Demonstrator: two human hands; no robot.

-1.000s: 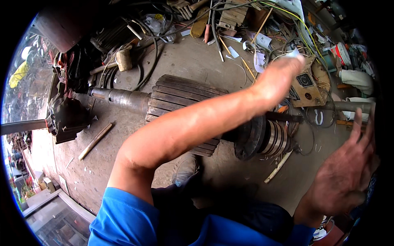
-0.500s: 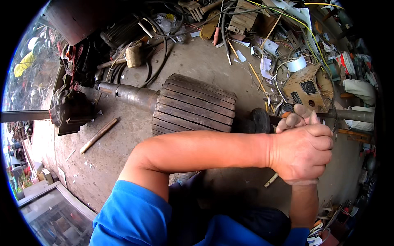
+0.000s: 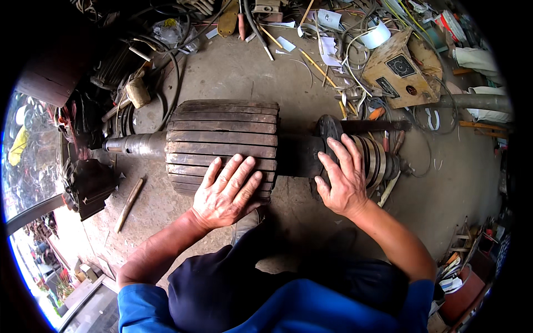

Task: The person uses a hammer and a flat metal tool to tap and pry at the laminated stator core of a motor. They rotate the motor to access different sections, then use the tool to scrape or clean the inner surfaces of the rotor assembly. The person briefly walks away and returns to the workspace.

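A large motor rotor (image 3: 222, 125) lies sideways in front of me, with a slotted brown core and a steel shaft (image 3: 145, 145) reaching left. My left hand (image 3: 229, 194) rests palm down on the near side of the core, its fingers spread. Further right, the rotor carries a dark disc (image 3: 328, 127) and a set of metal slip rings (image 3: 378, 161). Over the part between disc and rings is my right hand (image 3: 345, 177), fingers apart and holding nothing. Whether its fingertips touch the rotor, I cannot tell.
A mallet (image 3: 137, 93) and black cables (image 3: 179, 83) lie at the far left. A wooden stick (image 3: 130, 205) is on the floor left of the rotor. Paper scraps (image 3: 330, 53), an orange-handled screwdriver (image 3: 241, 26) and a wooden box (image 3: 402, 66) with a dark dial plate sit behind.
My hands were together at the right, the left hand clasped over the right wrist. They have come apart: the left moved onto the core, the right toward the slip rings. The view shifted too.
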